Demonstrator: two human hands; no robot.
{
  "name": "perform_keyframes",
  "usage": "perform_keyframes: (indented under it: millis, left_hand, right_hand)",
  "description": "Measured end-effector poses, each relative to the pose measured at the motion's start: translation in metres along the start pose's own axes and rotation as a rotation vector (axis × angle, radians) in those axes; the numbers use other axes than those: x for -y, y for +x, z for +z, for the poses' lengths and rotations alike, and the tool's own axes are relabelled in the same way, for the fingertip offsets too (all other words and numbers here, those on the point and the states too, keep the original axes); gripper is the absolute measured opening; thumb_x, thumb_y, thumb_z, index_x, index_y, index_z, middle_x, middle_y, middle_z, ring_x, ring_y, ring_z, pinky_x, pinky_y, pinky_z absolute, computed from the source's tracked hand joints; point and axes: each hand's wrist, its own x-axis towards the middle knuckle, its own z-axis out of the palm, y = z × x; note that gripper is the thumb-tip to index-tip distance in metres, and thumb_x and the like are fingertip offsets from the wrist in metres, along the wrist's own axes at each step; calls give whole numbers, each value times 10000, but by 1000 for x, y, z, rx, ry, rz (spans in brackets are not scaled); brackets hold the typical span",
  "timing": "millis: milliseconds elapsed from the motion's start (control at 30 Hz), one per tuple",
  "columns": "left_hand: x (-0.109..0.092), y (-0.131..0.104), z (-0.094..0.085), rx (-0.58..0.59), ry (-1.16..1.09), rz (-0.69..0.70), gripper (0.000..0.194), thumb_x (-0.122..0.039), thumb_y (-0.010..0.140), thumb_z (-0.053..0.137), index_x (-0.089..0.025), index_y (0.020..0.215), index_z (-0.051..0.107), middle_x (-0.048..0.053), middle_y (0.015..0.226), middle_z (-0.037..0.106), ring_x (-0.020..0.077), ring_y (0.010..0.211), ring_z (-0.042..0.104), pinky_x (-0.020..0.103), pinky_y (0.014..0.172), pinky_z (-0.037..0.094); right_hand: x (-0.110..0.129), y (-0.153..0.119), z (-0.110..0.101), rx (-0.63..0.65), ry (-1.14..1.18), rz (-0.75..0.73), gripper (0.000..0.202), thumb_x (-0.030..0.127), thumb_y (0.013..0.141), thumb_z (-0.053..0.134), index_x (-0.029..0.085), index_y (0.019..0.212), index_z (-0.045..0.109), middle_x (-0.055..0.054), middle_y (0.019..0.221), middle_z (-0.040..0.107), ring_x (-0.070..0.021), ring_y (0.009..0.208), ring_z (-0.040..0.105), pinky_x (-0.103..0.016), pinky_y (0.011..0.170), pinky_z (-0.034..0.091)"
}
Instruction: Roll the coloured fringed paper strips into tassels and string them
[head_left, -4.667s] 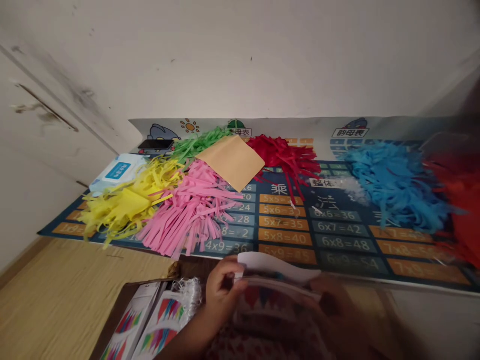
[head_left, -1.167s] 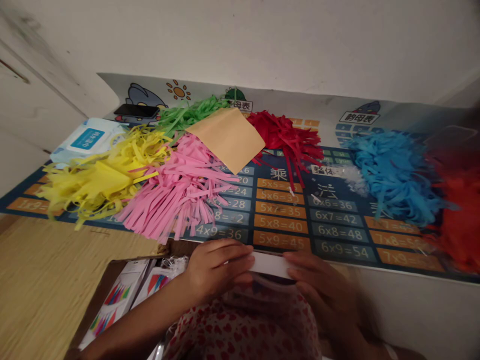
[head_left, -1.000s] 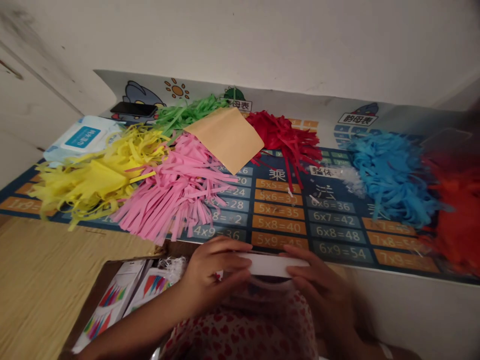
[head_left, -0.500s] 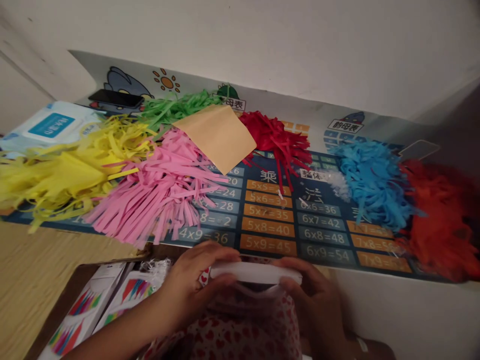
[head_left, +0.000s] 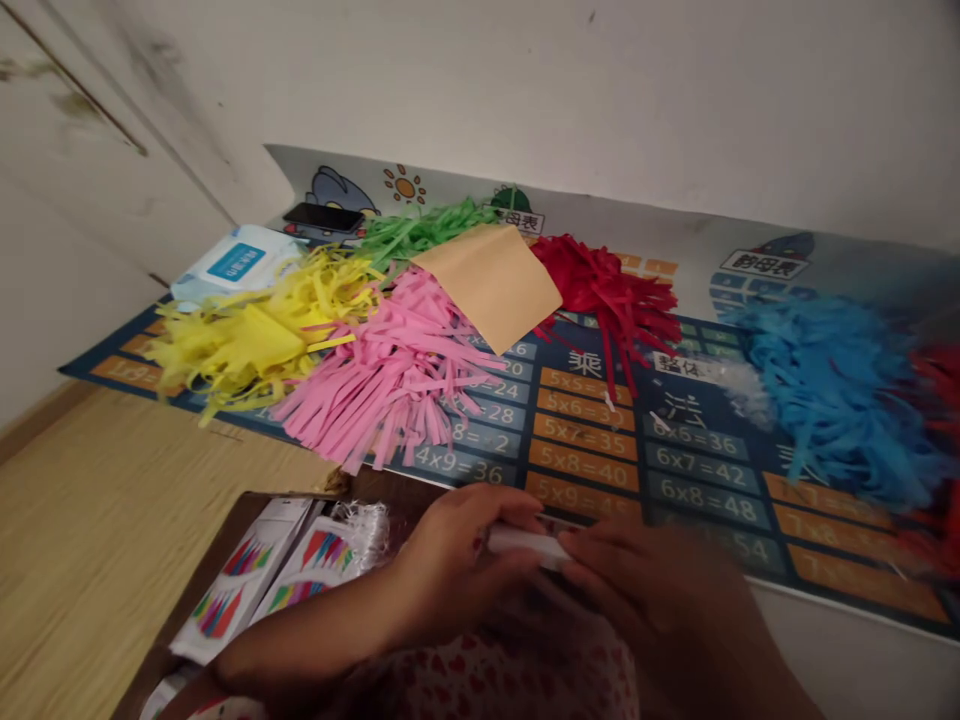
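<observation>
Low in front of me, my left hand (head_left: 465, 560) is curled round the left part of a white-topped clear plastic packet (head_left: 526, 546). My right hand (head_left: 637, 570) closes over the packet's right end, its back and wrist smeared by motion. Clear film hangs below the white top, above a cloth with a red heart pattern; what the packet contains cannot be made out. Beyond the hands, a tan paper sheet (head_left: 491, 285) rests partly on a pink fringed paper bundle (head_left: 397, 375). A red fringed bundle (head_left: 604, 295) lies to its right.
A number-chart mat (head_left: 589, 440) covers the table. It also bears yellow (head_left: 259, 335), green (head_left: 420, 232) and blue (head_left: 832, 395) fringed bundles, a wipes pack (head_left: 236, 262) and a phone (head_left: 324, 217). An open box of printed packets (head_left: 247, 570) sits at lower left.
My view has swung left, so the table things sit further right. My hands have come closer together on the packet, the right one moving inward over its end. Less of the white top shows.
</observation>
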Motion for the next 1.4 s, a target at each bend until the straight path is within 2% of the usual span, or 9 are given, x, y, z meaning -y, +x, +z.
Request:
perform_keyframes:
  millis: [267, 500, 633, 767, 867, 1000, 1167, 1300, 1400]
  left_hand:
    - [-1, -11, 2, 62, -225, -119, 381, -169, 743, 563, -167, 1123, 544, 60, 1031, 640, 173, 864, 606, 278, 741, 509]
    - [-1, -16, 7, 46, -177, -90, 411, -168, 782, 514, -172, 1191, 485, 70, 1032, 597, 186, 883, 589, 304, 760, 518]
    - [8, -11, 17, -44, -23, 117, 258, -211, 894, 498, -156, 1138, 562, 106, 1049, 625, 204, 960, 594, 336, 847, 504]
    - [21, -4, 25, -162, -8, 304, 233, -323, 949, 515, -148, 1065, 617, 90, 918, 679, 185, 853, 621, 298, 771, 512]
    - [24, -2, 25, -218, -6, 360, 285, -425, 941, 536, -166, 987, 645, 68, 846, 708, 168, 769, 633, 273, 707, 509]
    - [21, 0, 22, -222, 3, 335, 340, -498, 887, 592, -170, 951, 655, 66, 829, 729, 163, 742, 664, 263, 670, 518]
    - [25, 4, 25, -258, 31, 487, 230, -387, 932, 569, -175, 859, 620, 66, 815, 716, 150, 752, 664, 258, 676, 524]
    - [31, 7, 21, -259, 190, 622, 172, -278, 965, 518, -169, 856, 595, 55, 803, 679, 129, 722, 620, 236, 642, 488]
    - [24, 13, 14, -190, 484, 647, 246, -335, 969, 504, -168, 807, 582, 44, 780, 684, 151, 699, 609, 273, 641, 455]
  right_hand:
    - [8, 4, 8, -31, -164, -53, 305, 356, 986, 443, 285, 1031, 737, -35, 887, 739, -171, 711, 681, -273, 595, 483]
    - [9, 3, 9, -76, -250, -97, 302, 353, 987, 445, 278, 1029, 734, -31, 879, 743, -163, 682, 683, -267, 564, 460]
    - [8, 1, 10, -97, -290, -150, 327, 340, 994, 416, 264, 1010, 733, -31, 850, 741, -167, 645, 670, -276, 544, 419]
    - [7, -1, 8, -60, -287, -134, 309, 317, 992, 422, 262, 1014, 726, -28, 837, 736, -166, 653, 666, -276, 561, 400]
    - [6, -2, 5, -32, -272, -118, 276, 316, 987, 444, 273, 1027, 714, -11, 843, 729, -161, 647, 659, -282, 559, 383]
    - [10, -1, 4, -24, -247, -46, 290, 343, 991, 434, 289, 983, 719, 2, 809, 712, -160, 630, 640, -289, 543, 357]
    - [14, -1, 5, -36, -272, -71, 275, 299, 969, 456, 279, 1007, 727, -14, 812, 718, -173, 617, 626, -290, 535, 359]
    - [0, 1, 0, 107, 32, 21, 228, 330, 943, 526, 275, 1028, 731, -32, 889, 726, -154, 764, 655, -236, 642, 444]
    - [-8, 2, -2, 144, 203, 103, 188, 326, 913, 581, 252, 1011, 724, -21, 908, 729, -153, 822, 659, -228, 699, 459]
